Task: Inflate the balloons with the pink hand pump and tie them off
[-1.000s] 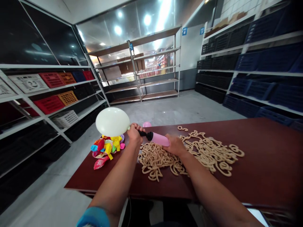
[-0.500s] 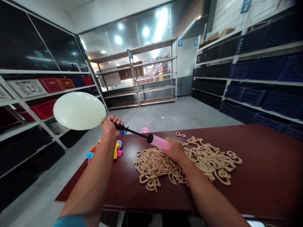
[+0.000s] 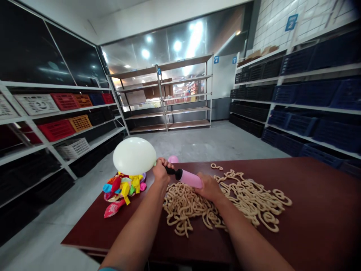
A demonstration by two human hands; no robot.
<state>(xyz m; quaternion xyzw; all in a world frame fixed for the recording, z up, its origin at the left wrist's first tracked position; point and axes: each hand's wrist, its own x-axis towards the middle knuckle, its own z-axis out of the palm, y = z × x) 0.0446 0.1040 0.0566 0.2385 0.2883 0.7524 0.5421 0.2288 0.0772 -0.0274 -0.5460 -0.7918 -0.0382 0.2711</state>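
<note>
My left hand (image 3: 163, 169) is closed round the black handle end of a balloon pump (image 3: 190, 178), beside the neck of an inflated white balloon (image 3: 134, 155). Whether its fingers also pinch the neck is hidden. My right hand (image 3: 208, 186) wraps round the pink barrel at the pump's other end. The pump's rod is pushed in, so the handle sits close to the barrel. Under and beside my right hand lies a heap of beige, curly, rope-like pieces (image 3: 186, 207). Several limp coloured balloons (image 3: 124, 188) are piled on the table below the white balloon.
Everything lies on a dark red-brown table (image 3: 316, 210). A pink balloon (image 3: 173, 159) shows past its far edge. Shelves with crates (image 3: 58, 130) stand at the left, blue crates (image 3: 301, 126) at the right, and a metal rack (image 3: 166, 101) across the grey floor.
My left hand has moved right and down toward my right hand, pushing the pump's rod into the barrel. The white balloon came along and looks smaller. More of the limp balloons shows.
</note>
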